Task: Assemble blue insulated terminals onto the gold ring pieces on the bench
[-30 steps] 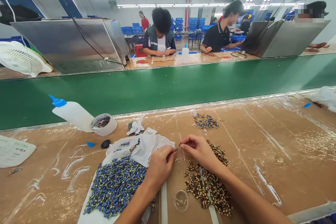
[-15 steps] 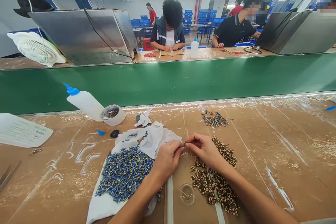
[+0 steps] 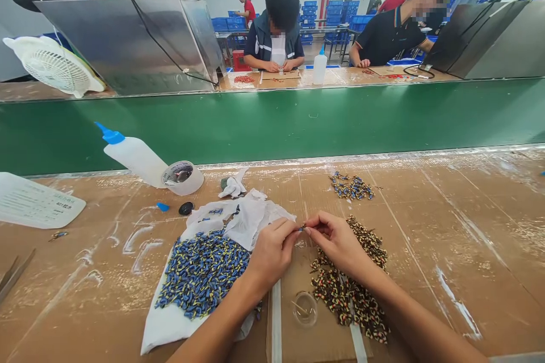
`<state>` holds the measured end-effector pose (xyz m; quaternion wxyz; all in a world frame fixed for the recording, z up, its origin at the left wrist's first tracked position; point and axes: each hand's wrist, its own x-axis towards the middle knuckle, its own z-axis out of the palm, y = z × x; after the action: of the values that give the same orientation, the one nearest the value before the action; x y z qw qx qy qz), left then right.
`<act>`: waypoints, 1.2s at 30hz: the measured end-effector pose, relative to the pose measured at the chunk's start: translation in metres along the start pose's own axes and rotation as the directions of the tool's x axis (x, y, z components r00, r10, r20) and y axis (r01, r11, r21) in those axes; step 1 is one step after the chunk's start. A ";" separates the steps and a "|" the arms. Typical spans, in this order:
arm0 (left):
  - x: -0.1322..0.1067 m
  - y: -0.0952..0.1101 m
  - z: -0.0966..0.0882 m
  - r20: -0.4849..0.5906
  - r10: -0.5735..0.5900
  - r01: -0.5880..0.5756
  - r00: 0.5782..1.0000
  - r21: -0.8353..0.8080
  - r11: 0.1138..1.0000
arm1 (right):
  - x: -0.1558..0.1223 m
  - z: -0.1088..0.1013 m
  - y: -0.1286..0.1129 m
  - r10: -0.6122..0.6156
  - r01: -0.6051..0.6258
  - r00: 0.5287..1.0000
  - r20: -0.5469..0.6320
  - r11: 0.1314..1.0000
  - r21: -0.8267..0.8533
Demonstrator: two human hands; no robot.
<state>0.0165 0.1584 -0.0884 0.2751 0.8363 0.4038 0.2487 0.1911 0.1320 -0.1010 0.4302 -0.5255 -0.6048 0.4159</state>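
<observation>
My left hand and my right hand meet above the bench, fingertips pinched together on a tiny blue-and-dark piece. Whether this is one piece or two joined is too small to tell. Left of my left hand, a pile of small blue, yellow and black pieces lies on a white cloth. Under and beside my right forearm spreads a pile of small black, cream and red pieces. A small clear round dish with a thin stick in it stands between the piles.
Beyond my right hand lies a small heap of blue-and-cream pieces. A blue-tipped squeeze bottle leans on a tape roll. A white jug and tweezers are at left. Co-workers sit behind the green divider.
The view has tilted down slightly. Both hands stay together, and a blue part of the held piece now shows between the fingertips.
</observation>
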 end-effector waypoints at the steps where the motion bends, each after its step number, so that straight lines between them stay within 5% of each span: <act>1: 0.000 0.000 0.000 0.001 0.001 -0.001 1.000 -0.001 1.000 | 0.000 0.000 0.001 0.011 -0.011 1.000 0.006 1.000 0.015; 14: 0.000 0.002 0.003 0.076 -0.094 0.096 0.993 -0.021 0.995 | -0.006 0.003 0.000 -0.092 0.099 0.995 0.038 0.968 -0.233; 25: 0.002 -0.003 0.003 0.184 -0.205 0.238 0.961 -0.175 0.955 | -0.010 0.009 0.002 -0.064 0.073 0.997 0.047 0.966 -0.248; 30: 0.002 -0.003 0.002 0.191 -0.226 0.277 0.955 -0.311 0.909 | -0.009 0.009 0.000 -0.030 0.031 0.999 0.016 0.996 -0.088; 36: 0.004 0.005 -0.006 0.095 -0.154 0.174 0.984 -0.269 0.947 | -0.005 0.001 -0.010 0.047 -0.045 0.999 -0.023 0.998 0.046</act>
<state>0.0175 0.1609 -0.0798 0.4233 0.7617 0.4230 0.2484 0.1878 0.1260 -0.0921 0.4395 -0.5344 -0.5778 0.4329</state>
